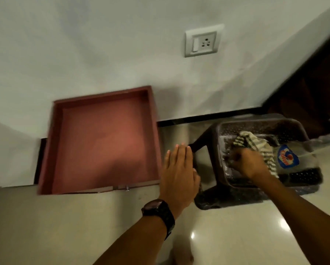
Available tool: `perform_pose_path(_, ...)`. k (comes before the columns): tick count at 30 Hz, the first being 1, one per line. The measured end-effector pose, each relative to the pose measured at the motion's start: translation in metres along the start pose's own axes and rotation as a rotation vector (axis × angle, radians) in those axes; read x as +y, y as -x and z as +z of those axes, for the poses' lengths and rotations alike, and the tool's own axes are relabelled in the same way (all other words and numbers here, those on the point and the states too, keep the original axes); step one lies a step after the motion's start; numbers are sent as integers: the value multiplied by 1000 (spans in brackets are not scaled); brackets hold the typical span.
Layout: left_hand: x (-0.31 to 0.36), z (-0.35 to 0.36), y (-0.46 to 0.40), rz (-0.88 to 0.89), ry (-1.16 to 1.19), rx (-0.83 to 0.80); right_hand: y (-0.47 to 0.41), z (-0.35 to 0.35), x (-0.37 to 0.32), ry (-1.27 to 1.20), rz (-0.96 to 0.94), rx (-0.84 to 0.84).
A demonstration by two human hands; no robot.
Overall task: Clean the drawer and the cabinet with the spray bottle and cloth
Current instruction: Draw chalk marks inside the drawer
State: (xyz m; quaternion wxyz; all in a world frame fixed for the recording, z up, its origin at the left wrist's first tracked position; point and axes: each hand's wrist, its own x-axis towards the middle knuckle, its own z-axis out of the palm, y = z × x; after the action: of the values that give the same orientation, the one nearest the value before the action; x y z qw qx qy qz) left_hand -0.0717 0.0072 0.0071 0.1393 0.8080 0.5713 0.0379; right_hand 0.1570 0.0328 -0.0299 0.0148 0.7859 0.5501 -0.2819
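Cloth: a striped grey-and-cream cloth [256, 148] lies bunched inside a dark perforated plastic basket [242, 127], touching the fingers of the right hand [249, 164], which curl down into its folds and grip it.
Spray bottle: a clear plastic spray bottle [294, 155] with a blue and red label lies on its side in the same basket, just beside the cloth and the right hand; its far end is blurred.
Right hand: knuckles up, fingers bent and closed on the cloth's near edge.
Left hand: the left hand [179, 175] is flat, fingers straight and together, palm down, holding nothing; it sits between the drawer and the basket, and whether it touches the drawer's side cannot be told. A dark wristwatch [158, 209] circles the wrist.
Drawer: a square, shallow drawer [103, 144] with a matte reddish-pink inside stands pulled out from a white cabinet [9, 153], a small metal fitting on its near edge.
Stool: the basket rests on a dark plastic stool [213, 199].
Floor: glossy pale tiles [236, 236] with light glints.
Wall: a plain white wall [103, 44] with a white switch-and-socket plate [203, 41] and a black skirting strip [198, 117] at its foot; a dark wooden door [313, 83] stands at the right.
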Motion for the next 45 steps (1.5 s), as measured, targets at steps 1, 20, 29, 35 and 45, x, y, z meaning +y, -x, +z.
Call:
perform_pose_path(1, -6, -4, 1, -10, 6, 5, 6, -9, -5, -51, 8, 50)
perform_pose_path(20, -278, -68, 74, -222, 2, 132, 64, 67, -283, -639, -94, 146)
perform_pose_path(29, -415, -50, 81, -238, -82, 118, 13, 152, -346, -428, -99, 185)
perform_pose_path(35, -451, -37, 49, -278, -75, 168, -38, 161, -365, -377, -117, 270)
perform_pose_path(45, -497, -9, 5, -420, -6, 247, -125, 168, -368, -323, -79, 347)
